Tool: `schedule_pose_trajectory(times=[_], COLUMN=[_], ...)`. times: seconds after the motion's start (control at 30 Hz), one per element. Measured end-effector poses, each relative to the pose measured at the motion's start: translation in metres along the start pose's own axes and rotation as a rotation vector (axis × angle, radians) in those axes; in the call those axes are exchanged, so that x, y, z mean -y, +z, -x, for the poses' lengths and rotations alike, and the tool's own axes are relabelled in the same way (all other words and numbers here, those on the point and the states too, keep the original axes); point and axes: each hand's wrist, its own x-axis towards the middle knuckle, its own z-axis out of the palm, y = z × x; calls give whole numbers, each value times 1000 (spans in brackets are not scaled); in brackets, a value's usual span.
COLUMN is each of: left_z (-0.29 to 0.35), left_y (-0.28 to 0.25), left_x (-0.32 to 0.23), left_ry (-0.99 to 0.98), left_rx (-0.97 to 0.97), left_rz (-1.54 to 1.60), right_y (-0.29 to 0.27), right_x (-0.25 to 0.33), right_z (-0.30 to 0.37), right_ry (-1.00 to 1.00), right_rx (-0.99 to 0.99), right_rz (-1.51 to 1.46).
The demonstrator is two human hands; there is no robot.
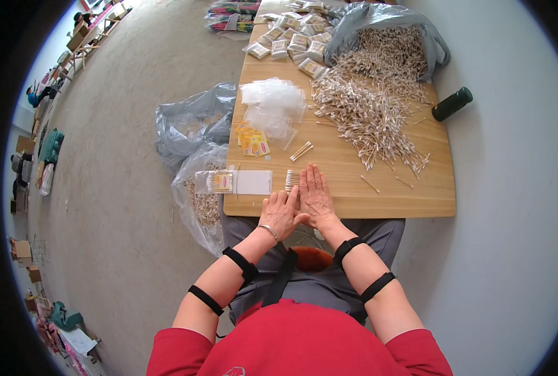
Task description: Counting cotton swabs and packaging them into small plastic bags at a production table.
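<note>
A small row of cotton swabs [293,180] lies side by side near the table's front edge. My right hand [316,199] rests flat along the row's right side, its fingers stretched out and together. Just below the row, my left hand [279,213] has its fingers extended, the tips by the swabs' lower ends and the thumb toward the right hand. Neither hand visibly grips anything. To the left sits a white card or tray [254,182] beside a transparent packet of swabs [220,182] with a yellow label. A few loose swabs [301,151] lie just beyond the row.
A large heap of swabs [370,109] spills from a grey plastic bag [441,50]. Filled packets [299,42] cover the far left. Transparent sleeves [269,103] and yellow labels [252,140] lie nearer. A dark green bottle [452,104] stands at right; bags [194,119] hang left.
</note>
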Motion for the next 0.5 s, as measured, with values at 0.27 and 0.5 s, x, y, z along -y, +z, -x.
schedule_pose_trajectory(times=[0.27,0.5], left_z=[-7,-10], left_y=[-4,-7], left_x=[1,1], left_ry=[-43,-14], left_rx=[31,38], left_rz=[47,34], right_y=[-8,-5], right_x=[1,-1], right_z=[0,1], right_ry=[-15,-22], right_rx=[13,-20], right_rz=[-89,-63])
